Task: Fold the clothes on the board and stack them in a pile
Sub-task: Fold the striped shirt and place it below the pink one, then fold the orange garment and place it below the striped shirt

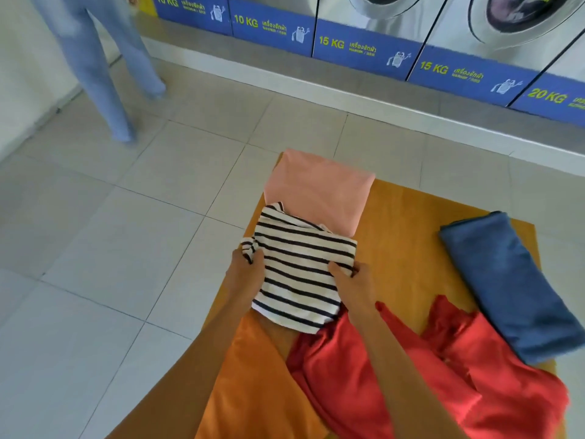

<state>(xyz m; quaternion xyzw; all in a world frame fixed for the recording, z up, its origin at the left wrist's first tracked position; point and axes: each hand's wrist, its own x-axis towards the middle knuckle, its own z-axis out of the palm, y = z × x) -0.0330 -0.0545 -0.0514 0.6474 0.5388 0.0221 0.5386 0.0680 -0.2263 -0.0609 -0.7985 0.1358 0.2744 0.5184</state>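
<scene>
- Nearest the wearer, an orange garment [253, 375] and a red garment [395, 375] lie loose and rumpled on the board [405, 217] — both look unfolded and left to do.
- Just beyond them, the left hand [245, 277] and right hand [356, 283] hold the striped shirt [300, 274] by its two side edges; the fingers of each hand are closed around bunched cloth, the thumbs on top.
- The striped shirt is already gathered into a small, roughly squared bundle, its far edge overlapping the pink garment [319, 188], so it seems to be on its last fold or on its way onto a pile.
- The pink garment lies folded flat at the board's far left corner; the blue garment [509, 286] lies folded at the right side, well apart from it.
- Judged so — two pieces folded, one in hand, two untouched, and no single pile yet.
- No basket or other container shows; washing machines [411, 33] line the far wall.
</scene>
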